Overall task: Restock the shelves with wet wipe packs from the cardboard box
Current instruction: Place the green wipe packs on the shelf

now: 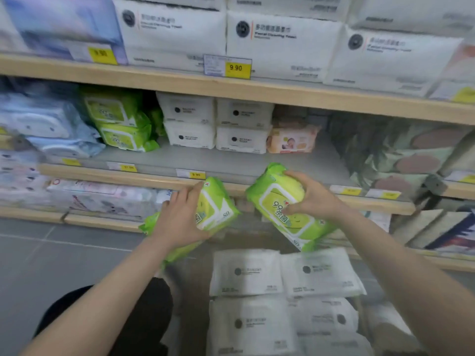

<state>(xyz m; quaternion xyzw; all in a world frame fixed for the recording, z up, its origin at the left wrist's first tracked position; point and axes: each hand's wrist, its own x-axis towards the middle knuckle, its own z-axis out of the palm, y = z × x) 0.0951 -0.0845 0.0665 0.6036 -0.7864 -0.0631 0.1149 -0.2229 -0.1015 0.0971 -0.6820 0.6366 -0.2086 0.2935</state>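
Each hand grips one green pack: left hand [181, 217] round the left pack [216, 204], right hand [312, 195] round the right pack [280, 201], both held just before the grey shelf [231, 161]. Risk: soft wrapping may slip, or a pack may knock the stacked green packs [119, 122] (two visible). Four white packs [216, 124] sit behind

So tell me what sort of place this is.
Most likely a shop aisle: wooden shelves carry yellow price tags and stacked white tissue packs, and each hand holds a green wipe pack.
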